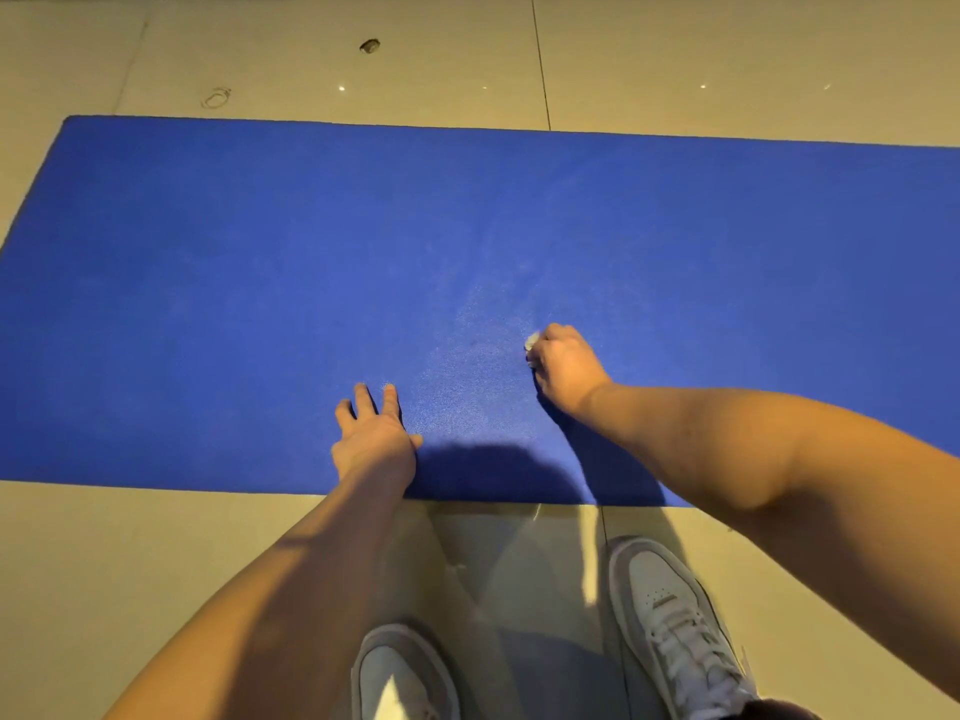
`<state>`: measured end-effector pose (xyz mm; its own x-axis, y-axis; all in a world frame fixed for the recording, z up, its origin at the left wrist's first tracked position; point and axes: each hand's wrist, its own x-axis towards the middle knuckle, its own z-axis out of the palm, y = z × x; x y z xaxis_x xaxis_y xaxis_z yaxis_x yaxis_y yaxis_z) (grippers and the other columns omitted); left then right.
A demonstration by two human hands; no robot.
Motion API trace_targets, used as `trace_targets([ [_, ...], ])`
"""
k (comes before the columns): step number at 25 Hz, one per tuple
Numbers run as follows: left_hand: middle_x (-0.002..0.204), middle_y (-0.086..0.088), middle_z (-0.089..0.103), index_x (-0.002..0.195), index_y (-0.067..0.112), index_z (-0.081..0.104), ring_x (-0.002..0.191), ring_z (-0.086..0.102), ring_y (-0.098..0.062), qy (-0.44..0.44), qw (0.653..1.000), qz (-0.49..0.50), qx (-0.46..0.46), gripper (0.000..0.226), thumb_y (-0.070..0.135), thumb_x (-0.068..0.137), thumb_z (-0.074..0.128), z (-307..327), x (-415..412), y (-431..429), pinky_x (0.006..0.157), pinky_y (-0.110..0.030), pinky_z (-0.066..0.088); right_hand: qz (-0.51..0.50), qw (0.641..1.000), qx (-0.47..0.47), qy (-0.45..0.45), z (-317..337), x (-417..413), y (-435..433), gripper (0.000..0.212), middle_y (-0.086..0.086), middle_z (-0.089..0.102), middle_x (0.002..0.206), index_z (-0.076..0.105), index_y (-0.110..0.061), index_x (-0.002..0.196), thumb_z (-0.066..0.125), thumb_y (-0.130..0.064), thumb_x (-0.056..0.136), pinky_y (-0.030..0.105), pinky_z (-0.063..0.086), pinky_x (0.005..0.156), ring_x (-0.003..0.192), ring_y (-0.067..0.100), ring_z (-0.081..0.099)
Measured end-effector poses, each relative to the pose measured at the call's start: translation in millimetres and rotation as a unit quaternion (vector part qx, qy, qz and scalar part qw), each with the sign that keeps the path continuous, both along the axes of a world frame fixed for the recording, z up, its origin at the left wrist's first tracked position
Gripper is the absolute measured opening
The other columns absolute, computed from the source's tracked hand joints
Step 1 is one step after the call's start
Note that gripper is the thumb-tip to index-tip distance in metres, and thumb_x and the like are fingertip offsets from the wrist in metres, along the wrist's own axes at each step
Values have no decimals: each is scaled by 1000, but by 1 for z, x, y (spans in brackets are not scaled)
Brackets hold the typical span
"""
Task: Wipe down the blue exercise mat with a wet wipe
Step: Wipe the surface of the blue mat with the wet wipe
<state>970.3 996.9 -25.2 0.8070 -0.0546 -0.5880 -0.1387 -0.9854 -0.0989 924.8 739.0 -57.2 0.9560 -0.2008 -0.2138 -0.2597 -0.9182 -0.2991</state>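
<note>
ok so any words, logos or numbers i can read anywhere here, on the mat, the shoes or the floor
No readable text anywhere in this view.
On the blue foam exercise mat: plain, no print or logo.
On the white and grey lace-up sneakers: no legible brand mark.
On the beige tiled floor: only scuff marks, no writing.
On the crumpled white wet wipe gripped in the right hand: nothing visible.

Some indoor room, kind unclear: glossy beige floor tiles (363, 65) surround the blue exercise mat (249, 283), lamp glints (341, 87) beyond it.
</note>
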Motion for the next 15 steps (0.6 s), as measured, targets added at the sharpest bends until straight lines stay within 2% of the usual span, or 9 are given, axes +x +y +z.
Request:
trace_targets([
  [2, 167, 5, -8, 160, 36, -2, 152, 0, -26, -3, 1000, -8, 4, 80, 52, 101, 49, 1, -1, 1, 74, -34, 48, -55, 998, -9, 2, -1, -9, -11, 16, 18, 59, 107, 70, -1, 96, 56, 2, 88, 39, 48, 88, 104, 37, 54],
  [5, 167, 5, -6, 160, 35, -1, 152, 1, -25, -7, 1000, -21, 2, 78, 53, 101, 48, 2, -2, 4, 72, -34, 43, -108, 994, 22, 1, 0, 6, 22, 16, 17, 57, 108, 66, -4, 93, 54, 5, 85, 35, 47, 88, 104, 35, 52],
  [8, 166, 6, -1, 160, 35, 6, 151, 3, -24, -2, 1000, -22, -19, 78, 50, 100, 54, 5, -4, 13, 75, -35, 43, -20, 995, 94, 8, 6, 27, 87, 15, 14, 58, 100, 62, -9, 83, 53, 3, 86, 33, 48, 82, 93, 30, 54],
  [10, 164, 6, 6, 159, 34, 13, 149, 8, -23, -5, 999, -25, -33, 78, 48, 98, 59, 6, -6, 21, 75, -36, 44, 59, 991, 117, 25, 13, 33, 126, 13, 13, 53, 97, 63, -6, 84, 53, -1, 91, 31, 41, 73, 91, 29, 52],
  [13, 163, 5, 9, 158, 35, 16, 146, 13, -26, -5, 1000, -6, -19, 81, 48, 94, 64, 8, -9, 29, 73, -36, 43, 78, 991, 102, 32, 11, 33, 129, 13, 16, 56, 105, 66, -3, 95, 54, 1, 91, 30, 37, 74, 99, 31, 52],
  [15, 164, 5, 9, 159, 35, 15, 146, 14, -27, -1, 1000, -2, -15, 82, 48, 94, 65, 9, -11, 29, 72, -37, 44, 73, 992, 96, 24, 11, 19, 102, 15, 16, 58, 102, 65, -4, 90, 53, 3, 87, 32, 40, 78, 100, 33, 54],
])
